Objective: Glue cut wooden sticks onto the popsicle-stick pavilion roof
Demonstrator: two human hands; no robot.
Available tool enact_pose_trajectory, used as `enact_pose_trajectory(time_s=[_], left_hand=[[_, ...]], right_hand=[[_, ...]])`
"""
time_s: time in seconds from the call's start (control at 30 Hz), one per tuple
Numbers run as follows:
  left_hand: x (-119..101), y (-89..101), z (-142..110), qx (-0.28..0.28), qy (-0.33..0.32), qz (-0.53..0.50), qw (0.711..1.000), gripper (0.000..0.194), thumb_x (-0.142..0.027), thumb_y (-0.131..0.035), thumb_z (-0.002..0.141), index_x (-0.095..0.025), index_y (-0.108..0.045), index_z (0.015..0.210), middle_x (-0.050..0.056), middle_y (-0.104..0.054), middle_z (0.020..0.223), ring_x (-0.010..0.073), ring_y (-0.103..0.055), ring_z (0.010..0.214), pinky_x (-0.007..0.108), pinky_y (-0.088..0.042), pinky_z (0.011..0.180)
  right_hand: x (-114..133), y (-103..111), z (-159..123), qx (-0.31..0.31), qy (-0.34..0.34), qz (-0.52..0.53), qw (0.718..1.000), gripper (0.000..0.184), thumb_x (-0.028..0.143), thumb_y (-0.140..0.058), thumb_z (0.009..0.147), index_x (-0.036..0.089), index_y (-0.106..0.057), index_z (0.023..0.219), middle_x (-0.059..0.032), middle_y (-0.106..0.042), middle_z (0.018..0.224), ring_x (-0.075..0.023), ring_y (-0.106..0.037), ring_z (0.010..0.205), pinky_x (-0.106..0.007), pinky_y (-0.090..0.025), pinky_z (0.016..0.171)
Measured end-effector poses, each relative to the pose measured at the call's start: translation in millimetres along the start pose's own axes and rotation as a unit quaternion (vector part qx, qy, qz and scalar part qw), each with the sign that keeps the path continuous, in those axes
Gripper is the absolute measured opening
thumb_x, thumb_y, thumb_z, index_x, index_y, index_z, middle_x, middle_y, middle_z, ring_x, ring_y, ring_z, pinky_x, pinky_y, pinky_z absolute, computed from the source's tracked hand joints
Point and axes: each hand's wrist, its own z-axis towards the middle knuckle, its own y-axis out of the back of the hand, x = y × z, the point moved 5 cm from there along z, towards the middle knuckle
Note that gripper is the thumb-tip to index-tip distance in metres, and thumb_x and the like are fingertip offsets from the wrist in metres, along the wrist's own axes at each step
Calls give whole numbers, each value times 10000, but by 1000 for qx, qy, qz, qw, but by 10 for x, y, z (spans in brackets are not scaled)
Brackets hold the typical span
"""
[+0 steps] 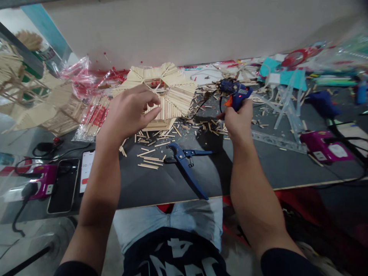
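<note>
My right hand [239,117] is wrapped round a blue hot glue gun [239,95] with an orange trigger, held above the table. Over the near left part of a pale wooden stick model [179,97] hovers my left hand [135,109], its fingers curled and the thumb apart from them. Nothing shows between those fingers; whether they touch the model I cannot tell. The model is built of thin sticks laid side by side around a central opening. Blue ratchet-style cutters [185,163] lie in front of it, beside loose cut sticks [151,159].
Packed sticks [93,117] and another stick model [48,103] lie at the left. Two phones, one a black phone [63,186], rest by a purple power strip [44,180]. On the right are clear glue sticks [287,101], a ruler [278,142] and a second purple power strip [326,146].
</note>
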Motion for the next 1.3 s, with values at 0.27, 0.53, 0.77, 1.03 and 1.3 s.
enact_pose_trajectory(time_s=[0.27, 0.53, 0.77, 1.03, 1.3], left_hand=[[44, -144, 12, 27, -15, 0, 1000, 158, -293, -632, 942, -190, -750, 964, 47, -730, 883, 169, -668, 803, 305, -506, 748], [-5, -180, 21, 28, -23, -54, 998, 139, -284, -638, 948, -193, -739, 976, 30, -743, 874, 154, -682, 794, 298, -525, 759], [-56, -182, 35, 30, -30, -72, 996, 139, -306, -648, 959, -201, -739, 969, 24, -734, 862, 148, -681, 781, 295, -528, 746], [-76, -185, 38, 38, -20, -76, 996, 140, -324, -648, 958, -221, -743, 972, 27, -744, 868, 168, -692, 807, 308, -537, 740], [-60, -175, 33, 36, -14, -74, 996, 131, -304, -639, 959, -219, -738, 973, 28, -751, 900, 165, -696, 813, 314, -537, 763]], right_hand=[[372, 30, -123, -83, 14, 139, 987, 375, 426, -637, 727, 275, -393, 968, 42, -452, 801, -108, -389, 560, -296, -442, 532], [740, 57, -357, -50, 190, 56, 979, 416, 411, -686, 778, 244, -523, 1122, -26, -572, 895, -201, -575, 817, -409, -535, 842], [774, 7, -445, 17, 171, -99, 980, 372, 433, -649, 816, 264, -580, 1141, -65, -640, 898, -254, -645, 831, -468, -563, 844], [844, 16, -499, 63, 118, -194, 972, 356, 499, -589, 882, 282, -563, 1164, -65, -637, 879, -258, -631, 837, -439, -544, 826], [839, 17, -481, 61, 134, -196, 970, 420, 482, -585, 895, 254, -556, 1246, -70, -620, 873, -255, -621, 826, -438, -534, 820]])
